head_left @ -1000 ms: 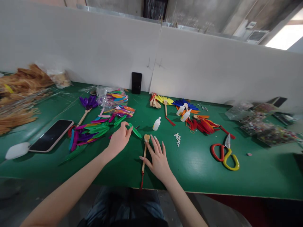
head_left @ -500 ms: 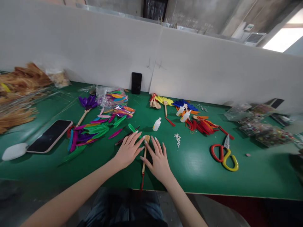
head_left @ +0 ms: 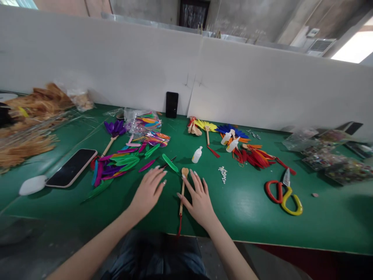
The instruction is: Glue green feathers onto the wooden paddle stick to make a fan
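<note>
A small wooden fan handle [head_left: 182, 192] with a rounded head and a red tassel [head_left: 180, 225] lies upright in view on the green table. My right hand [head_left: 199, 199] rests on its right side, fingers spread, a fingertip touching just below the rounded head. My left hand [head_left: 149, 190] is spread to the left of the handle, apart from it, holding nothing. Just beyond that hand lie a green feather [head_left: 170, 163] and a dark, slim tool [head_left: 169, 161], partly hidden. A white glue bottle [head_left: 197, 154] stands beyond the handle, and small white beads [head_left: 223, 174] are scattered to its right.
Colourful feathers [head_left: 122, 161] and a phone [head_left: 72, 168] lie on the left. Finished-looking yellow [head_left: 206, 125] and purple [head_left: 114, 127] feather fans sit farther back. Scissors [head_left: 284, 194] with red and yellow handles are at right. A white partition [head_left: 262, 85] stands behind the table.
My left hand has drawn away from the handle's head toward the left and nearer to me. My right hand stays beside the handle. The whole view has shifted slightly.
</note>
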`<state>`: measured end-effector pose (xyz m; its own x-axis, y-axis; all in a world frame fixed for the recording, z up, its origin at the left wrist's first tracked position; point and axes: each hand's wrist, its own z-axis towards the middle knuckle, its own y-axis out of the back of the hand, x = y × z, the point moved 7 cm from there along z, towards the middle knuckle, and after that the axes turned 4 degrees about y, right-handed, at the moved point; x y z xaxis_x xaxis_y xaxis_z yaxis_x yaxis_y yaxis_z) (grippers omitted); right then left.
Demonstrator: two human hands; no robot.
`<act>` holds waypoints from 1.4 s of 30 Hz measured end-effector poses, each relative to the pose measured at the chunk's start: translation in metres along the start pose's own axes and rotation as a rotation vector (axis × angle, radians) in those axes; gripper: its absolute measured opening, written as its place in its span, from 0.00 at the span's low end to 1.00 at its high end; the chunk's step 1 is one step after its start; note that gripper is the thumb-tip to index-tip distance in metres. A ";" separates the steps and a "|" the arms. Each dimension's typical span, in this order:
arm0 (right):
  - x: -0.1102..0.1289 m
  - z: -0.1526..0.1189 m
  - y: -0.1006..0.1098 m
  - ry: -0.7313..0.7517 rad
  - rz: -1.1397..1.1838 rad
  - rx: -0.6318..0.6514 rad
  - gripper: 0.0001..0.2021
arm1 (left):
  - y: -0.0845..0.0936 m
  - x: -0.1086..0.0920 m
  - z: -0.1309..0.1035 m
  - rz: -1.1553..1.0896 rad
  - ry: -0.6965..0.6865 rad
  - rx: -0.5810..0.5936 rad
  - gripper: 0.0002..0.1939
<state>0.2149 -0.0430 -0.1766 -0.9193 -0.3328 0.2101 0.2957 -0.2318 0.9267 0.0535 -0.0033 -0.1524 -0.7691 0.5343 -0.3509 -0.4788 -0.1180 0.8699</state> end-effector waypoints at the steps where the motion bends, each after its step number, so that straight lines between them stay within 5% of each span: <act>1: 0.000 0.000 0.000 -0.003 -0.002 -0.005 0.28 | 0.003 0.015 0.007 0.037 0.050 -0.021 0.18; 5: 0.002 0.000 0.001 0.002 -0.010 -0.018 0.28 | 0.003 0.051 0.023 0.175 0.132 0.066 0.15; 10: 0.002 0.000 0.000 0.008 -0.025 -0.018 0.28 | 0.000 0.062 0.028 0.151 0.222 0.161 0.12; 22: 0.002 0.000 0.000 0.015 -0.033 -0.013 0.28 | 0.001 0.084 0.068 0.211 0.270 0.143 0.15; 27: 0.002 0.000 -0.001 0.015 -0.039 -0.001 0.29 | 0.012 0.042 0.061 0.151 0.078 -0.002 0.19; 32: 0.001 0.000 -0.002 0.013 -0.051 0.005 0.29 | -0.022 -0.014 0.035 0.039 -0.264 0.236 0.28; 37: 0.001 0.000 -0.004 0.015 -0.063 0.020 0.29 | -0.046 -0.014 0.026 0.076 -0.286 0.294 0.31; 42: 0.002 0.000 -0.004 0.021 -0.075 0.017 0.28 | -0.047 -0.011 0.024 0.072 -0.306 0.270 0.32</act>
<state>0.2123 -0.0429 -0.1800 -0.9330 -0.3340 0.1337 0.2217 -0.2410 0.9449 0.0942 0.0162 -0.1810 -0.6155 0.7618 -0.2020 -0.2690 0.0378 0.9624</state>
